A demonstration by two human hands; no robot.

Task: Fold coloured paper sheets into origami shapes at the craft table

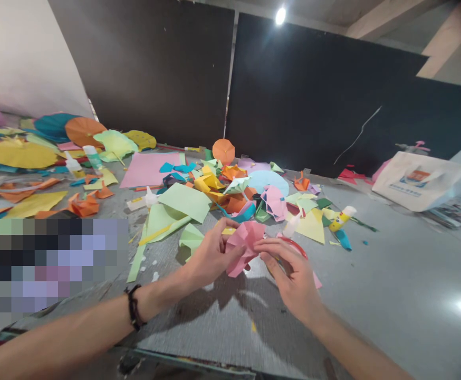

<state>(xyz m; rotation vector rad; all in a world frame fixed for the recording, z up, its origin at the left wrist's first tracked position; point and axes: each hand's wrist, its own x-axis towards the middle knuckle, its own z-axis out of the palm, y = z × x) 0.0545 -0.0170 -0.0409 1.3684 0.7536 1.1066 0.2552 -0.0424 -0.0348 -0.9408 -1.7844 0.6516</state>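
A pleated pink paper piece (pixel 246 247) is held above the grey table, its folds fanned out. My left hand (pixel 210 256) grips its left side, thumb in front and fingers behind. At its right edge, my right hand (pixel 291 274) pinches the paper between thumb and fingers. Red-handled scissors (pixel 296 246) lie just behind my right hand, partly hidden by it. Left of the pink piece is a folded light green paper (pixel 191 240). A small white glue bottle (pixel 291 226) stands behind my right hand.
Coloured paper scraps and folded shapes (pixel 209 182) heap up at the back middle. A yellow glue stick (pixel 343 218) is to the right, a white bag (pixel 416 182) further back. Paper umbrellas (pixel 20 153) lie at the left. The table's front edge (pixel 175 359) runs below my arms.
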